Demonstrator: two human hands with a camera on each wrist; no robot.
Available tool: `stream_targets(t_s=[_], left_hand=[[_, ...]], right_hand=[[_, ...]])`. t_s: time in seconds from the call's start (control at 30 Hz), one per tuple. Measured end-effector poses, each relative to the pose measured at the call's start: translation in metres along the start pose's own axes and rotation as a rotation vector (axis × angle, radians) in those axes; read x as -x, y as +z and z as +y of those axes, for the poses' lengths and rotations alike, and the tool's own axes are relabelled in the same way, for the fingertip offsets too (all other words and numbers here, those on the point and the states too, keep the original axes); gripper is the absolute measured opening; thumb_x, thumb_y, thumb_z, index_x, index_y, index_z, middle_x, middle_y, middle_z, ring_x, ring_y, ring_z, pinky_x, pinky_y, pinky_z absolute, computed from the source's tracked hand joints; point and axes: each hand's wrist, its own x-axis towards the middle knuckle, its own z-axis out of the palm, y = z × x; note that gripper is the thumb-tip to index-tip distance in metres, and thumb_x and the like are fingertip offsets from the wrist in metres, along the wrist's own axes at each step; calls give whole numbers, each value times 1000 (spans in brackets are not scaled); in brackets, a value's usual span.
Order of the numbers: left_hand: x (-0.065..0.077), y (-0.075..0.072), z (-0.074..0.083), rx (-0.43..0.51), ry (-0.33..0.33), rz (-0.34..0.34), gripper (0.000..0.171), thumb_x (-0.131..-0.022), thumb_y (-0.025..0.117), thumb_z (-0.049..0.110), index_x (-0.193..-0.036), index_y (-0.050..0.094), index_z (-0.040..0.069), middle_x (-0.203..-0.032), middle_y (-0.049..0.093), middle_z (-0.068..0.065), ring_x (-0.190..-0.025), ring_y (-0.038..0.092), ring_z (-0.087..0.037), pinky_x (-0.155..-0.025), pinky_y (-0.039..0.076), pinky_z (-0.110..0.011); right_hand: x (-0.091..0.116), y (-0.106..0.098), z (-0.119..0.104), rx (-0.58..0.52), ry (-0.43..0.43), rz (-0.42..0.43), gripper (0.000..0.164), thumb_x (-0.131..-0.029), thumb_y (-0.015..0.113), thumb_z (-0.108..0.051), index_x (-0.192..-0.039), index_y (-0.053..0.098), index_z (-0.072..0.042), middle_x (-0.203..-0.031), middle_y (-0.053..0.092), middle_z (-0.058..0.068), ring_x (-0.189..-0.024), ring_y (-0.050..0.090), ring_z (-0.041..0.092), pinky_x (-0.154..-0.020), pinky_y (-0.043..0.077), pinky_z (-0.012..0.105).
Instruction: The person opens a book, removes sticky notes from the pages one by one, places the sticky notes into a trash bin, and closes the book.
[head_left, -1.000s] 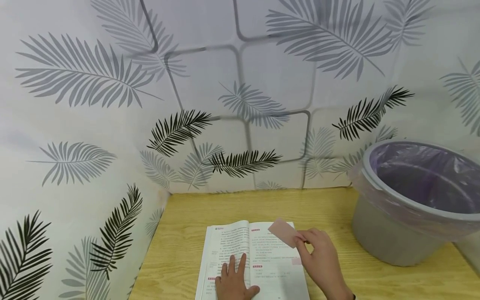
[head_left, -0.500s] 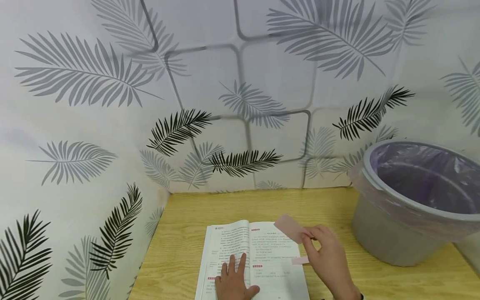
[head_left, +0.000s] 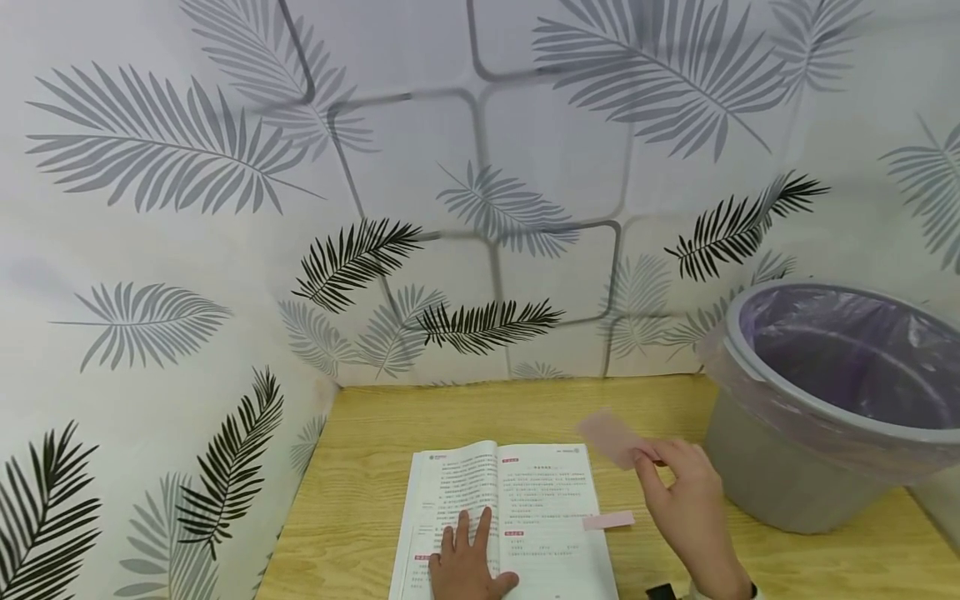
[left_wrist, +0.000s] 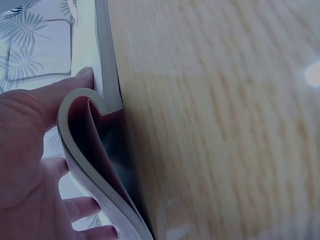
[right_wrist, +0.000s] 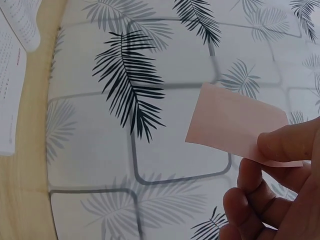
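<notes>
An open book [head_left: 551, 492] with printed pages lies on the wooden table. My left hand [head_left: 468, 560] rests on its left page with the fingers spread, the thumb across the centre fold. In the left wrist view, the book's bottom edge [left_wrist: 100, 185] curves beneath that hand. My right hand [head_left: 686, 504] is to the right of the book, in the air, and pinches a pink slip of paper [right_wrist: 230, 122] between thumb and fingers. Another pink paper strip [head_left: 609, 521] lies on the right page and sticks out past its edge.
A grey bin [head_left: 780, 467] lined with a translucent purple bag stands at the right on the table [head_left: 420, 412]. A small black object [head_left: 662, 592] sits near the bottom edge by my right wrist. Leaf-patterned covering hangs behind and at the left.
My right hand has moved right, off the page, carrying the pink paper. The whole strip at the page edge is now uncovered, and the black object has come into view. My left hand stays put.
</notes>
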Motion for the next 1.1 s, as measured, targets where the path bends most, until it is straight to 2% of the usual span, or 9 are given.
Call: stream_targets(t_s=[0.1,0.3,0.43,0.63,0.77,0.87,1.0,1.1], left_hand=[[1,0,-1,5,4,7,99,-62,76,60,-145,37,22,-147,39,-18,-128,39,-45,-94,35,-69],[1,-1,-2,21,16,29,99,-62,77,59,-144,39,21,-146,40,-20,-127,39,-46,-92,35,-69],[0,-3,-3,22,14,10,99,-63,76,60,-145,38,21,-148,38,-19,-128,38,-46,-94,35,-69],[-2,-3,-4,-3,10,-23,100,-64,74,63,-147,36,22,-149,37,-18,-130,37,-47,-95,34,-69],[-3,-2,-4,-13,9,-22,101,-63,74,64,-146,36,22,-149,37,-17,-130,37,-46,-95,34,-69],[-3,-1,-4,-8,4,-27,101,-63,74,63,-146,36,23,-149,37,-17,-130,37,-46,-96,34,-69],[-3,2,-4,2,5,-21,101,-63,75,63,-146,36,22,-149,37,-18,-130,37,-46,-95,34,-69],[-2,3,-3,3,6,-16,101,-62,75,62,-146,36,22,-149,37,-18,-129,37,-46,-95,34,-69]], right_hand=[[-6,-5,2,20,-29,41,7,-74,71,5,-79,71,1,-74,67,11,-69,54,23,-60,44,43],[-16,-15,6,28,-36,59,7,-74,71,6,-80,71,2,-74,66,12,-69,54,26,-60,43,45],[-24,-28,11,39,-34,98,6,-75,71,5,-80,72,2,-74,66,13,-68,52,25,-60,40,42],[-43,-53,28,62,-45,245,8,-75,66,6,-82,71,5,-72,64,18,-69,46,19,-63,34,34],[-53,-71,38,77,-23,325,9,-75,64,5,-81,70,7,-74,63,22,-71,45,12,-64,34,36],[-57,-84,44,111,8,339,11,-78,62,4,-83,71,9,-76,64,25,-70,47,18,-64,34,39],[-61,-99,51,156,17,341,15,-82,60,3,-88,70,12,-82,64,31,-71,49,37,-65,33,43],[-63,-108,55,190,13,357,17,-83,58,2,-89,69,14,-84,64,34,-72,47,42,-65,31,40]])
